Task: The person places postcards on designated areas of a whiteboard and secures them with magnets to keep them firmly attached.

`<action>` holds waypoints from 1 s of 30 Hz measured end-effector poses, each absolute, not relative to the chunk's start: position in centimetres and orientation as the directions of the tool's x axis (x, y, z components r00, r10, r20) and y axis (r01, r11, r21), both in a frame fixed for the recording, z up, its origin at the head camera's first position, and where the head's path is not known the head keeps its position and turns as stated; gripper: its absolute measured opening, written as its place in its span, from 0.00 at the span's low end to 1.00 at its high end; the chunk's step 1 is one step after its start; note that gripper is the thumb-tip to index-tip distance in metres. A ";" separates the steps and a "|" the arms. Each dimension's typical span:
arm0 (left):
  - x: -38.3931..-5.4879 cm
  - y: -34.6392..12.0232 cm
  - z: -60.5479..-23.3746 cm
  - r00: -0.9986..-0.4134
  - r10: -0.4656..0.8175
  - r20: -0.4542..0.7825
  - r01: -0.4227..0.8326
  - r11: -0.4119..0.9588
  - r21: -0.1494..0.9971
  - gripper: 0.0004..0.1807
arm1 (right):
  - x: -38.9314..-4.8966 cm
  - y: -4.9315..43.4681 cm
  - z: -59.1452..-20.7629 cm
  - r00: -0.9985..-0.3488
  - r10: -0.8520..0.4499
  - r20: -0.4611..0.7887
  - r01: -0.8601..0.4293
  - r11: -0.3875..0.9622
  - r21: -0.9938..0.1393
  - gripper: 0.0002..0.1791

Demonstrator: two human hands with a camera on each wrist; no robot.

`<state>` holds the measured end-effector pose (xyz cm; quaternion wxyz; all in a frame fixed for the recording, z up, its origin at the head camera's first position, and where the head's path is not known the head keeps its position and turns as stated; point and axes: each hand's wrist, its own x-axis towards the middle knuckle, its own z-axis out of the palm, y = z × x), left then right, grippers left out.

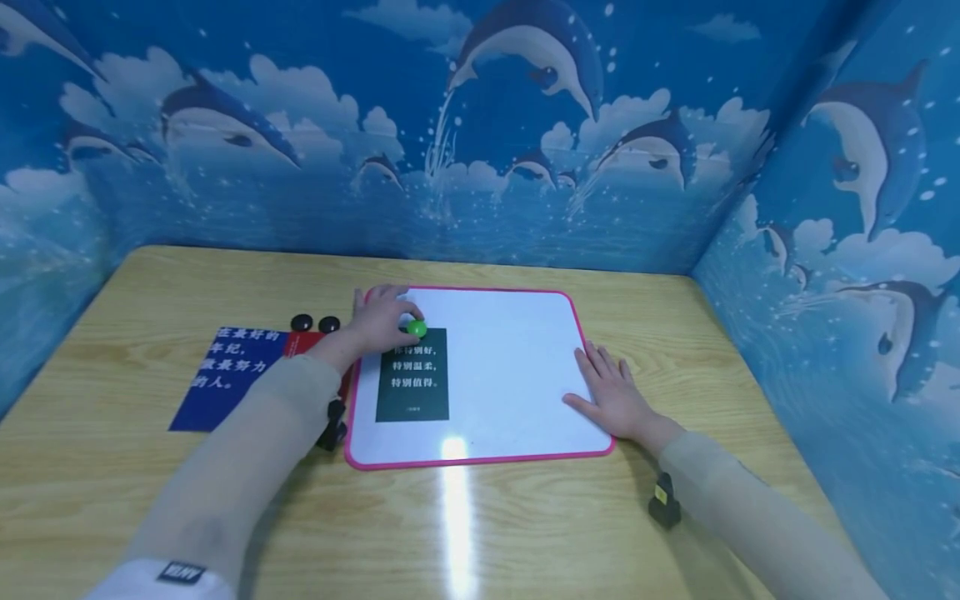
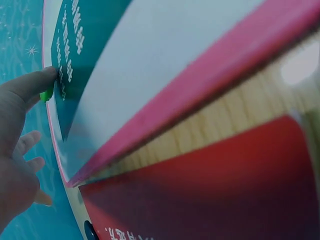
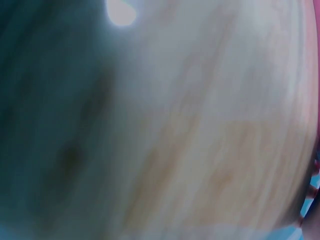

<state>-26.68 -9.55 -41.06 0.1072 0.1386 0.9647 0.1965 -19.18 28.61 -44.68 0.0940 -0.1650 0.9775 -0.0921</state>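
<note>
"Below and beyond the left fingers (image 1: 410,309)?"
"Wood-grained table (image 1: 540,517); dolphin-printed walls (image 1: 495,208)."
"Their grip?"
"Pinching a round green button (image 1: 417,329) at the card's (image 1: 412,398) top; right fingers (image 1: 598,360) spread on the smooth whiteboard (image 1: 510,375)."

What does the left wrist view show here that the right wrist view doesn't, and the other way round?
Only the left wrist view: the left hand with a finger against a round green piece, the dark green card with white lettering, the board's white surface, and the red card.

Only the right wrist view: a sliver of the right hand at the right edge, beside a broad, blurred stretch of wood.

Both: the wooden tabletop with a bright glare spot, some pink rim, and a bit of blue backdrop.
</note>
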 end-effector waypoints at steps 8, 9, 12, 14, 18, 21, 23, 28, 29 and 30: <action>-26.7 -9.8 -41.2 -0.935 0.312 -0.166 0.221 0.883 0.414 0.18 | -19.1 28.5 -44.5 -0.928 -0.338 -0.158 -0.305 0.931 -0.202 0.47; -26.7 -9.8 -41.2 -0.935 0.312 -0.167 0.223 0.885 0.410 0.19 | -19.1 28.5 -44.5 -0.928 -0.338 -0.159 -0.305 0.931 -0.202 0.47; -26.7 -9.8 -41.2 -0.936 0.312 -0.166 0.227 0.892 0.392 0.19 | -19.2 28.5 -44.5 -0.927 -0.336 -0.167 -0.301 0.932 -0.201 0.47; -26.6 -9.8 -41.2 -0.938 0.306 -0.164 0.225 0.895 0.384 0.20 | -19.2 28.5 -44.5 -0.927 -0.334 -0.171 -0.300 0.933 -0.200 0.47; -26.6 -9.9 -41.3 -0.939 0.304 -0.160 0.224 0.895 0.387 0.21 | -19.2 28.5 -44.4 -0.928 -0.332 -0.170 -0.296 0.933 -0.203 0.48; -26.6 -10.2 -41.5 -0.939 0.312 -0.148 0.233 0.890 0.393 0.23 | -19.1 28.4 -44.4 -0.929 -0.329 -0.171 -0.293 0.934 -0.206 0.48; -26.6 -10.5 -41.6 -0.939 0.316 -0.137 0.238 0.883 0.405 0.25 | -19.1 28.4 -44.4 -0.929 -0.328 -0.173 -0.291 0.934 -0.207 0.48; -26.7 -11.7 -41.6 -0.942 0.318 -0.109 0.237 0.859 0.453 0.27 | -19.1 28.4 -44.3 -0.928 -0.330 -0.170 -0.295 0.934 -0.202 0.48; -26.7 -12.0 -41.5 -0.943 0.316 -0.106 0.236 0.857 0.458 0.27 | -19.1 28.4 -44.3 -0.928 -0.330 -0.170 -0.295 0.933 -0.204 0.48; -26.6 -12.2 -41.4 -0.944 0.313 -0.103 0.233 0.854 0.465 0.28 | -19.1 28.4 -44.4 -0.928 -0.331 -0.169 -0.296 0.933 -0.205 0.48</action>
